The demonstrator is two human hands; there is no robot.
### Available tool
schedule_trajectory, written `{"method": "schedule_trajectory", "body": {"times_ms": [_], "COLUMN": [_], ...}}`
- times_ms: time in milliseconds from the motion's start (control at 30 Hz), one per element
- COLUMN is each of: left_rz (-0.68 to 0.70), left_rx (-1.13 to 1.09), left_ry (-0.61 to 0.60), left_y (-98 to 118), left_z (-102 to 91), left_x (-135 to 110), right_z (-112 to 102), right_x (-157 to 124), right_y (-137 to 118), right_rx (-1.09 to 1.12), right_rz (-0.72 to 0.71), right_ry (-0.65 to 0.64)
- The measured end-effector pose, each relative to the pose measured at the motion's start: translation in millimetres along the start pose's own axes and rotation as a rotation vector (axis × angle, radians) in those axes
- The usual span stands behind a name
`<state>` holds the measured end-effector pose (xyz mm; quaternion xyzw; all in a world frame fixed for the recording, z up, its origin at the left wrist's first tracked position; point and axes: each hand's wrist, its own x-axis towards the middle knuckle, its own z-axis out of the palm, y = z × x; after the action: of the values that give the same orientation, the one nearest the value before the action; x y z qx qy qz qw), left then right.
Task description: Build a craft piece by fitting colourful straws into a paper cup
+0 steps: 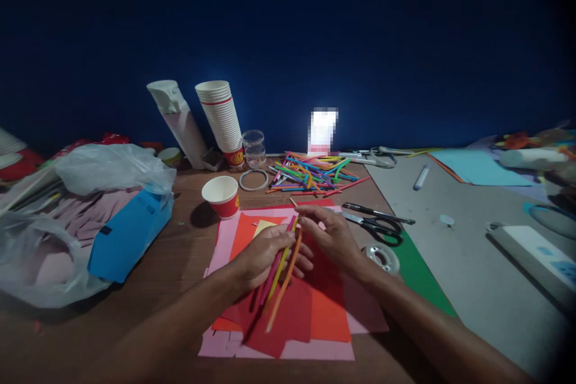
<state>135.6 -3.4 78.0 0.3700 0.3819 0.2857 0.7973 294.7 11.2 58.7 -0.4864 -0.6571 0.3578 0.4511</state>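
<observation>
My left hand (270,252) is closed round a few thin, coloured sticks that look like pipe cleaners: a magenta one (272,276), a yellow one (278,276) and an orange one (288,279). Their lower ends slant down toward me. At their upper ends my right hand (330,231) has its thumb and fingers curled, apparently pinching the top of the orange one. A pale tip (293,201) pokes out past the fingers. Beneath both hands lie stacked red, orange and pink paper sheets (330,324). A red-and-white paper cup (221,197) stands just beyond the sheets.
Behind the sheets lies a heap of coloured sticks (315,173). Stacked cups (219,117), a tape ring (253,180) and a plastic bag (112,168) are at left. At right are scissors (384,229), a pen (382,213), a tape roll (382,259) and a power strip (540,258).
</observation>
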Motion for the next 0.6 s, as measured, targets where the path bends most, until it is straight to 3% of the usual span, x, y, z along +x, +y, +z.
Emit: {"method": "schedule_trajectory", "body": {"times_ms": [433, 600], "left_rz": [0.086, 0.098], "left_rx": [0.006, 0.018], "left_ry": [-0.019, -0.014], "left_y": [-3.0, -5.5], "left_z": [7.5, 6.4], "left_x": [-2.6, -1.5], "right_z": [9.6, 10.8], "right_x": [-10.9, -11.9], "right_y": [6.6, 5.2], "right_rx": [0.091, 0.179], "right_rz": [-0.061, 0.0], "right_ry": [0.069, 0.03]}}
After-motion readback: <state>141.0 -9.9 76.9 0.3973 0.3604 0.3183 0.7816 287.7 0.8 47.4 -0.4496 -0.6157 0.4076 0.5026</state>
